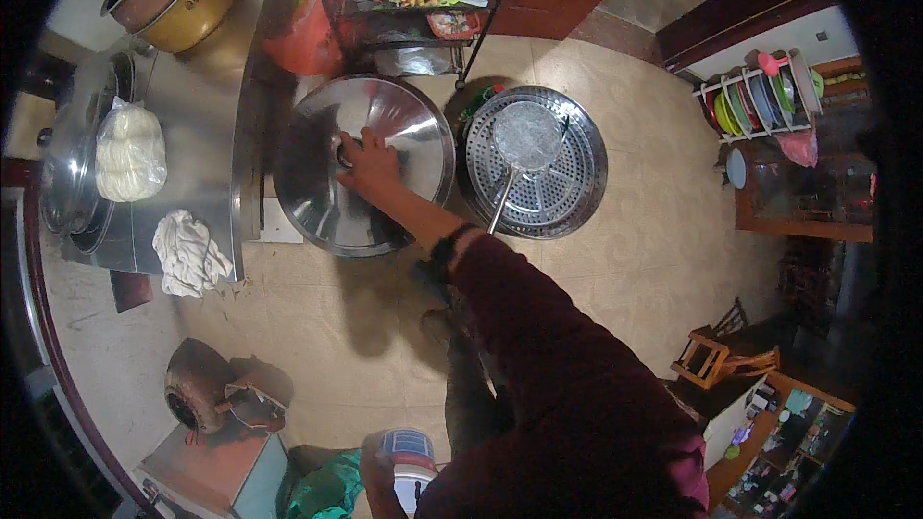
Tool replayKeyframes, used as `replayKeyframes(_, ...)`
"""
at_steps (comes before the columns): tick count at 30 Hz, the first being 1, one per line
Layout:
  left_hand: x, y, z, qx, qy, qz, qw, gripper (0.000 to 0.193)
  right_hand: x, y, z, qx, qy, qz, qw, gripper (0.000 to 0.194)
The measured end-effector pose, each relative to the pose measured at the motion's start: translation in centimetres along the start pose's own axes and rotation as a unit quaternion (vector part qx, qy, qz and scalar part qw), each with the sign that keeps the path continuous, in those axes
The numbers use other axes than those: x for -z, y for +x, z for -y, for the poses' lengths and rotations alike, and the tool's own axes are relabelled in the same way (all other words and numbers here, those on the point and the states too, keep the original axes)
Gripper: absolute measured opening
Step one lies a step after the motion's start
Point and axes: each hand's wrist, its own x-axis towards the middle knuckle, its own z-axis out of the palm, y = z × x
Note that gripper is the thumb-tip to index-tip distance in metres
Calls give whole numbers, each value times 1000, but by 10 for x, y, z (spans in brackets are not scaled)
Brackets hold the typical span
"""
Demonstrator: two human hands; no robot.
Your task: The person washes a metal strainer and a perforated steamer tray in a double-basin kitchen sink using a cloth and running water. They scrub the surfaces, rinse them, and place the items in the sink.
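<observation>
My right hand [371, 166] reaches across with its fingers around the dark knob of a large domed stainless steel lid [317, 209]. What is under the lid is hidden. Right beside it, a round steel steamer tray [479, 180] with many holes carries a wire-mesh skimmer [528, 137], whose long handle points back towards me. My left hand [376, 472] is low at the bottom of the view, next to a white bucket [414, 479] with a blue label. Its fingers are too dim to tell whether they hold anything.
On the steel counter [191, 122] at left are a bag of pale noodle-like food [131, 151], a white cloth [189, 252] and a gold pot [195, 7]. A black rack [479, 21] stands beyond the lid. Clay vessels [195, 382], a dish rack [761, 101] and a wooden chair [703, 360] lie farther out.
</observation>
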Motion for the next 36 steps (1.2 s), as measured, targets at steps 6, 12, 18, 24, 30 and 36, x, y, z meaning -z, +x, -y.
replayKeyframes(6, -10, 38, 30, -152, 4, -22, 988, 26, 32, -129, -136, -134, 102, -143, 975, 54)
replayKeyframes(12, -10, 60, -17, -70, -162, 63, 982, 23, 13, -187, -254, -460, 4, -2, 888, 61)
replayKeyframes(18, -38, 93, -194, -92, 1, 181, 979, 24, -29, -162, -317, -439, 216, 90, 868, 52)
replayKeyframes(24, -146, 142, -376, 14, -131, 256, 958, 43, -2, -191, -298, -415, 343, -6, 843, 35)
replayKeyframes(30, -237, 148, -480, -54, -21, 426, 903, 40, 77, -230, -247, -331, 373, 54, 865, 29)
replayKeyframes(36, -225, 111, -500, -39, -153, 337, 928, 19, 85, -178, -346, -318, 489, 100, 806, 40)
